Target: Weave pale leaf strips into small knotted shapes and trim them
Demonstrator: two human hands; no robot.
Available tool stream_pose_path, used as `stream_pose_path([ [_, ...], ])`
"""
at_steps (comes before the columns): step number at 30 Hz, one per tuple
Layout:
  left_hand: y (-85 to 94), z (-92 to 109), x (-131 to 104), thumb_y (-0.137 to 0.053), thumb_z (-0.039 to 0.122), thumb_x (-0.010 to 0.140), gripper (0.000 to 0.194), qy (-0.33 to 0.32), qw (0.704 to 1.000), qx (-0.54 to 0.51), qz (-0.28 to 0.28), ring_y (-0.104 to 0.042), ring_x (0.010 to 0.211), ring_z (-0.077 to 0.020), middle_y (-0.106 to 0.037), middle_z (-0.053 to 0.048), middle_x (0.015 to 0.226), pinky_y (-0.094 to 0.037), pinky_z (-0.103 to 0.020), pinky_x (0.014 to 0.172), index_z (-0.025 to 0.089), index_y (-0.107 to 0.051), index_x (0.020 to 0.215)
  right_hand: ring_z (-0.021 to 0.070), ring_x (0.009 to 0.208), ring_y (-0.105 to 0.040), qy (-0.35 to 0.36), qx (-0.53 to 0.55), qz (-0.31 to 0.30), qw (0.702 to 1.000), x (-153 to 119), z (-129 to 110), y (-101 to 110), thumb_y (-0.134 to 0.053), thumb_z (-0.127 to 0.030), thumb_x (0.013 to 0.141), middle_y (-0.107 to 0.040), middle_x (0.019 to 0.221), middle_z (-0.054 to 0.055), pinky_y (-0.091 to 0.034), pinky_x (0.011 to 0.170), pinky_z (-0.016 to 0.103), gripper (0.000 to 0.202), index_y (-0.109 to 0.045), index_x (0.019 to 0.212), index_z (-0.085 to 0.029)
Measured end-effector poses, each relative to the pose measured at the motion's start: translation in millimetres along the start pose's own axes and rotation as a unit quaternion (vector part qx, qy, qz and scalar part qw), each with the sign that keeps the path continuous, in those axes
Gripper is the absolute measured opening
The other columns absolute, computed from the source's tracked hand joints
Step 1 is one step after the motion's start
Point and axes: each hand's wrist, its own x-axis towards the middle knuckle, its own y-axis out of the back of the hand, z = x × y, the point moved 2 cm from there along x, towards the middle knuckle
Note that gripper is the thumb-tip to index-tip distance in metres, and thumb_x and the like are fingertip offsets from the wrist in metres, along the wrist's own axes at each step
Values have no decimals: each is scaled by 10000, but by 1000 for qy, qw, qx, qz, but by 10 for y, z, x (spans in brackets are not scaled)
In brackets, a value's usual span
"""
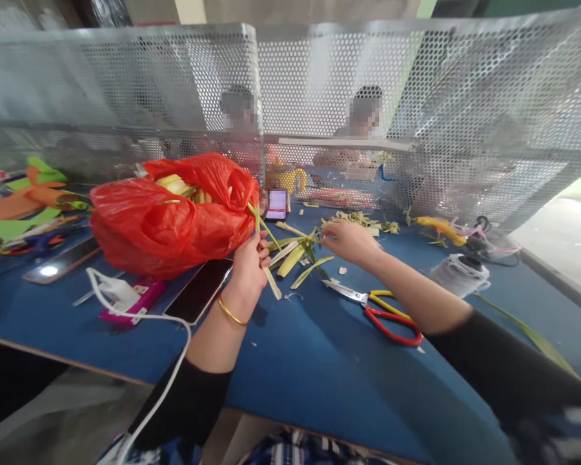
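A pale yellow-green leaf strip (272,284) passes through the closed fingers of my left hand (250,261), which wears a gold bangle, in front of the red bag. My right hand (351,240) has its fingers bent together at the gathered end of a bunch of leaf strips (293,257) spread on the table; the fingertips seem to pinch that end, partly hidden. Scissors (363,297) with one red and one yellow handle lie partly open below my right forearm. The red plastic bag (174,226) holds more yellowish leaf pieces (174,185).
A dark phone (201,290), a magenta box (134,302) and a white cable (174,318) lie left on the blue table (300,368). Leaf scraps (363,221) and a white thread spool (462,272) are right. A perforated metal screen (314,77) stands behind; people sit beyond it.
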Motion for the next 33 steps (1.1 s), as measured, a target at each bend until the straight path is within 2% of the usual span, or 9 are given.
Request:
stream_pose_path([
  [4, 4, -71, 14, -458, 115, 957, 274, 47, 999, 0, 0, -256, 327, 6, -382, 80, 506, -153, -123, 337, 104, -579, 712, 265, 1114, -665, -43, -1, -21, 999, 790, -385, -267, -611, -320, 880, -728, 1185, 142, -482, 891, 323, 273, -743, 1072, -177],
  [9, 2, -119, 12, -453, 106, 962, 276, 87, 996, 1, 0, -261, 335, 5, -389, 73, 522, -171, -122, 342, 104, -564, 710, 296, 1056, -693, -81, 35, -19, 996, 1121, -415, -577, -581, -171, 848, -749, 1078, 204, -484, 864, 358, 218, -748, 979, -121],
  [12, -15, -150, -10, -454, 103, 958, 271, 88, 996, 1, -7, -268, 345, 1, -390, 71, 529, -180, -128, 349, 104, -572, 715, 315, 1005, -685, -91, 80, 22, 992, 1116, -303, -587, -430, -136, 898, -714, 1106, 259, -478, 822, 397, 329, -687, 1093, -72],
  [15, -42, -161, -53, -452, 98, 954, 259, 50, 999, 0, -11, -266, 360, 2, -402, 69, 545, -181, -131, 359, 99, -588, 734, 249, 929, -650, -36, 145, 39, 988, 1087, -322, -555, -392, -220, 939, -713, 1069, 170, -461, 764, 327, 324, -651, 1096, -105],
  [19, -71, -120, -117, -470, 121, 945, 245, -19, 999, 3, -26, -262, 371, -1, -393, 72, 548, -162, -133, 365, 102, -614, 747, 130, 750, -580, 91, 227, -11, 970, 1015, -671, -588, -588, -208, 805, -672, 799, -16, -412, 693, 213, 109, -668, 859, -156],
  [23, -70, -54, -136, -497, 150, 926, 241, -67, 996, 14, -51, -266, 377, -6, -387, 71, 546, -165, -137, 375, 117, -617, 720, 125, 690, -537, 118, 253, -10, 960, 915, -920, -569, -537, -183, 825, -618, 703, -19, -389, 654, 227, 125, -646, 781, -142],
  [28, -48, -22, -126, -637, 233, 851, 161, -97, 993, 29, -62, -269, 381, -10, -400, 71, 556, -168, -145, 381, 145, -615, 718, 132, 699, -589, 133, 220, -10, 966, 725, -625, -207, -525, -111, 851, -707, 929, 37, -423, 688, 238, 413, -565, 1259, -157],
  [31, -46, -36, -128, -647, 242, 842, 163, -88, 994, 33, -57, -268, 380, -11, -395, 73, 554, -169, -143, 373, 146, -611, 716, 189, 810, -654, 151, 55, -69, 985, 582, -366, -38, -530, -83, 827, -741, 958, 76, -438, 754, 271, 357, -692, 1134, -169],
  [33, -49, -56, -134, -630, 225, 850, 159, -76, 995, 36, -57, -266, 377, -10, -389, 76, 545, -169, -138, 365, 141, -612, 717, 228, 937, -673, 149, 6, -74, 986, 503, -277, -41, -509, -79, 830, -751, 1032, 88, -448, 799, 290, 358, -732, 1091, -179],
])
